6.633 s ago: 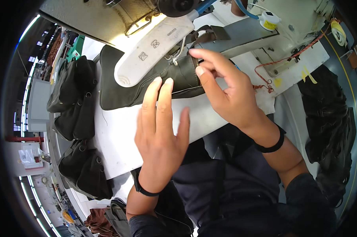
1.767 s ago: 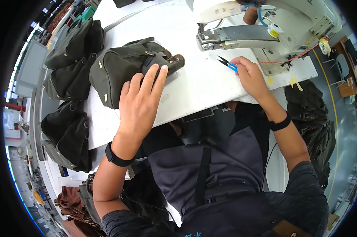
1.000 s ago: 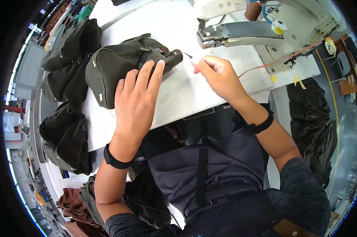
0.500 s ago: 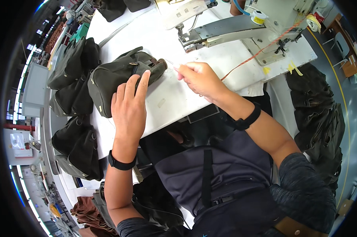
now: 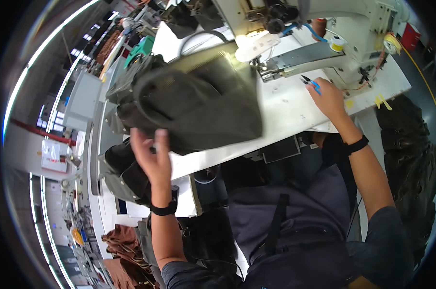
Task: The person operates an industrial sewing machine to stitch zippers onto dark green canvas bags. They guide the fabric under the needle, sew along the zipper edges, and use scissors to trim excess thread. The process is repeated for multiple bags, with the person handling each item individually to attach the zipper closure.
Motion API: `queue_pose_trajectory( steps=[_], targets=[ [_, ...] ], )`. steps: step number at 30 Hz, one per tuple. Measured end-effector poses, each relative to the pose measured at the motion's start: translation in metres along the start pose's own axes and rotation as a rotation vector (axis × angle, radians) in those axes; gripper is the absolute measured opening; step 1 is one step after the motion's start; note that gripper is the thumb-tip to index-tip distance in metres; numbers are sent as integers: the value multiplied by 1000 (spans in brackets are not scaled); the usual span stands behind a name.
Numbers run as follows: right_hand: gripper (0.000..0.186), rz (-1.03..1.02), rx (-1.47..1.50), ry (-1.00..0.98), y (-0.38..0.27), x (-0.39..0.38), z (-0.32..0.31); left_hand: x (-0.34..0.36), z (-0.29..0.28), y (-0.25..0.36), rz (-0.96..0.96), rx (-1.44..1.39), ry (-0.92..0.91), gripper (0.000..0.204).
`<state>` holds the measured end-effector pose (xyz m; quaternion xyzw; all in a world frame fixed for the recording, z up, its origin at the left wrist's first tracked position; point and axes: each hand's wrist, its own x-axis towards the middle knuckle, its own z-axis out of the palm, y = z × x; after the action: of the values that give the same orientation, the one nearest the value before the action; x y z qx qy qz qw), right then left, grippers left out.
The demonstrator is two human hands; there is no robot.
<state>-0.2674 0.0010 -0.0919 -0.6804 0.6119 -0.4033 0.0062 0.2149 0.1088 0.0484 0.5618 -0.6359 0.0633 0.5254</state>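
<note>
Left hand (image 5: 153, 161) spread beside blurred dark-olive fabric handbag (image 5: 213, 108), contact unclear; right hand (image 5: 328, 102) curled round slim blue-handled, black-bladed snips (image 5: 315, 87), probably keeping blades off the bag.

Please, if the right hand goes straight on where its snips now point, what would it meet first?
Probably the sewing machine's grey arm: the right hand points its blue-handled snips up and left toward it. Depth is unclear, so they might pass over or under it.
</note>
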Motion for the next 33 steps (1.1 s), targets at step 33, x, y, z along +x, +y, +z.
queue_pose_trajectory(
  steps=[33],
  targets=[
    [27,-16,-70,-57,-8,-4,-4,-42,-52,2,211,141,-383,63]
  ],
)
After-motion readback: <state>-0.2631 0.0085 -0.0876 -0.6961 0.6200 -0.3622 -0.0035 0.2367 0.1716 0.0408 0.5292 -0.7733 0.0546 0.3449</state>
